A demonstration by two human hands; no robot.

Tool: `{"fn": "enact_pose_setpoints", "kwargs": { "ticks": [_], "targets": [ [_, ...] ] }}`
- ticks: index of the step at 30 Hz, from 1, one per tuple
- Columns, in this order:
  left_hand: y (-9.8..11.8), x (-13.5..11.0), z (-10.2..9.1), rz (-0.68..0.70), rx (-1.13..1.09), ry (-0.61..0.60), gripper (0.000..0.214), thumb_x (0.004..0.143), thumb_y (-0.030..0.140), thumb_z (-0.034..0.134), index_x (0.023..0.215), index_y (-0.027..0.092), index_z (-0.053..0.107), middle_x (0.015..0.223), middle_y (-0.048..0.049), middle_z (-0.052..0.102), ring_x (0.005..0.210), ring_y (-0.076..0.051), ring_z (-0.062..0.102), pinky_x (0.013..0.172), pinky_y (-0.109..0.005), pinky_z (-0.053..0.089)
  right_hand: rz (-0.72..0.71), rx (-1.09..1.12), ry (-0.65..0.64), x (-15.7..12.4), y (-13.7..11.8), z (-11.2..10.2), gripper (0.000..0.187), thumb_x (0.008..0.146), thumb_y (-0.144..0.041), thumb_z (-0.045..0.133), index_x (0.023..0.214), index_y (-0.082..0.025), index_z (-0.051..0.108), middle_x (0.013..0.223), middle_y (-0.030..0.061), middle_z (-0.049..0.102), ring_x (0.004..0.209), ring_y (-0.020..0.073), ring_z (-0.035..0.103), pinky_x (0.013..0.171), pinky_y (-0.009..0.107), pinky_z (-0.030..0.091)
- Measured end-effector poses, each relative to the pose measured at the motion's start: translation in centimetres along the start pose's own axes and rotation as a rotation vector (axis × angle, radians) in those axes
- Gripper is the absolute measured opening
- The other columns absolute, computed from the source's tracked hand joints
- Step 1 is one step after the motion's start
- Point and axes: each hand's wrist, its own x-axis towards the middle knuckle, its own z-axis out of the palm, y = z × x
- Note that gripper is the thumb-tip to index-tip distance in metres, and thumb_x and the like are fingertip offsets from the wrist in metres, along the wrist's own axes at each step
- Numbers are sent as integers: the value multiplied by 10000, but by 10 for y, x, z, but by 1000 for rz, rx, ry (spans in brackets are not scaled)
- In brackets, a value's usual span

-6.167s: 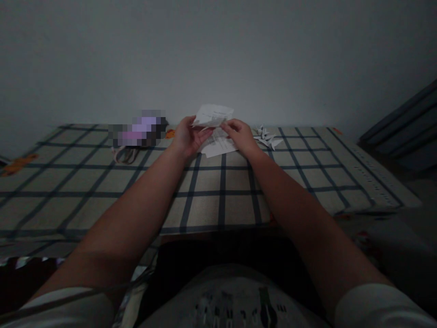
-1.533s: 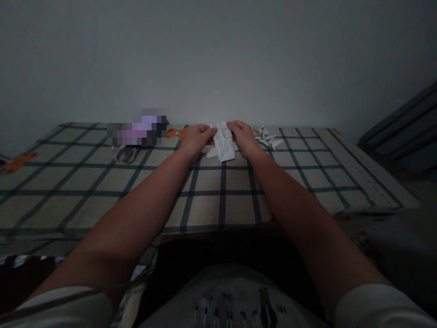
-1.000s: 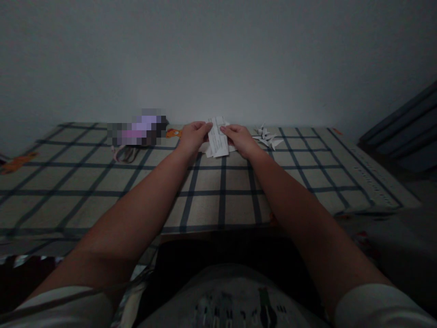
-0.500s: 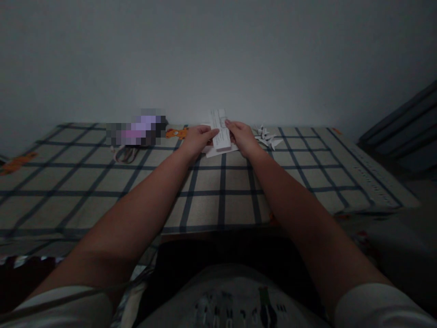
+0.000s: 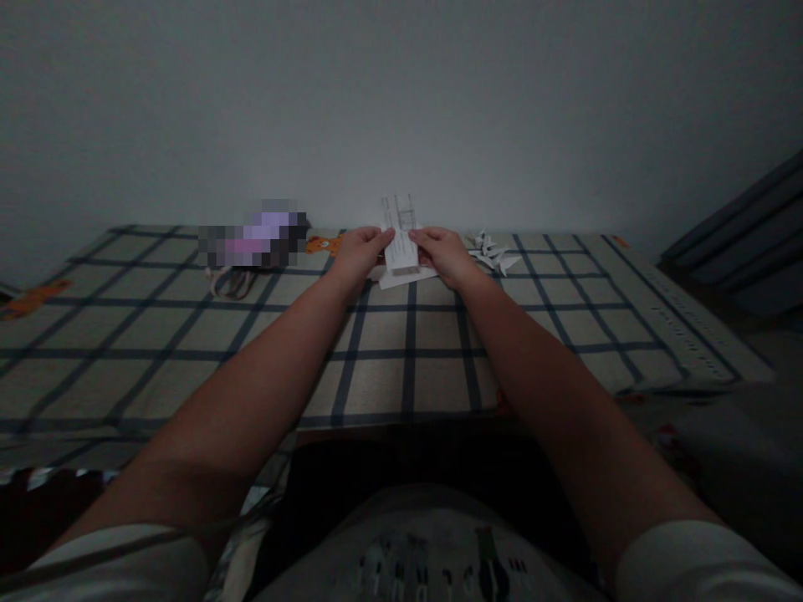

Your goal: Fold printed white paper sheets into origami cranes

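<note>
A folded sheet of printed paper (image 5: 401,251) stands tilted between my two hands, its faint lines and text facing me. My left hand (image 5: 360,255) pinches its left edge, thumb on the front face. On the opposite edge my right hand (image 5: 444,253) grips it the same way, thumb in front and fingers partly hidden behind. Beneath it, another white sheet (image 5: 392,283) lies on the table, mostly covered by the hands and the folded paper. Just right of my right hand sit several folded white paper shapes (image 5: 494,252) with pointed tips.
A checked cloth with dark stripes covers the table (image 5: 376,368). At the back left lies a blurred-out purple and dark item (image 5: 260,236) with a looped strap (image 5: 232,284). A plain wall (image 5: 401,109) rises behind the table; dark slatted panels (image 5: 746,234) stand at far right.
The folded paper has shifted slightly left and tilted more upright. My right thumb has slid down its edge, and my left thumb has moved a little up and left.
</note>
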Motion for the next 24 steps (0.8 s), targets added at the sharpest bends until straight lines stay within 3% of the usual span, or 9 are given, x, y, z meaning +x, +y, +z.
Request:
{"fn": "enact_pose_setpoints", "kwargs": {
  "ticks": [4, 8, 12, 18, 21, 24],
  "targets": [
    [-1, 2, 0, -21, -8, -17, 284, 822, 410, 729, 710, 163, 644, 706, -34, 682, 623, -130, 622, 630, -259, 528, -68, -69, 60, 3, 3, -2, 240, 813, -357, 786, 767, -165, 650, 701, -14, 659, 630, 84, 585, 607, 203, 503],
    [-5, 5, -2, 9, -26, 31, 332, 795, 435, 760, 670, 175, 598, 676, -16, 656, 596, -117, 594, 604, -245, 506, -28, -20, -52, 5, 8, -3, 266, 825, -434, 762, 829, -182, 675, 724, -18, 657, 623, 89, 575, 628, 224, 529],
    [-2, 4, -2, -20, -21, 42, 357, 786, 490, 761, 715, 179, 601, 725, -30, 682, 645, -134, 626, 665, -269, 537, -29, -79, -42, 5, 9, -3, 261, 826, -405, 764, 770, -175, 654, 701, -17, 642, 601, 88, 563, 609, 225, 512],
    [4, 1, 2, -138, -114, -33, 188, 809, 346, 716, 801, 167, 659, 782, -56, 721, 699, -178, 678, 678, -316, 568, -89, -286, 45, 1, 2, -5, 215, 853, -329, 734, 731, -174, 649, 631, -18, 619, 572, 105, 545, 560, 232, 446],
    [-1, 2, 1, -145, -74, -83, 255, 779, 368, 757, 890, 143, 711, 831, -76, 751, 709, -179, 690, 665, -296, 555, -124, -307, 33, -1, 0, -4, 192, 852, -290, 732, 722, -168, 660, 637, -16, 629, 575, 102, 549, 573, 231, 457],
    [-6, 2, -1, -94, -35, -60, 342, 756, 433, 792, 900, 130, 726, 856, -96, 769, 721, -179, 700, 711, -301, 563, -115, -241, 2, 0, 2, -3, 171, 859, -320, 736, 794, -166, 699, 696, -6, 672, 599, 100, 585, 593, 229, 501]
  ]
}}
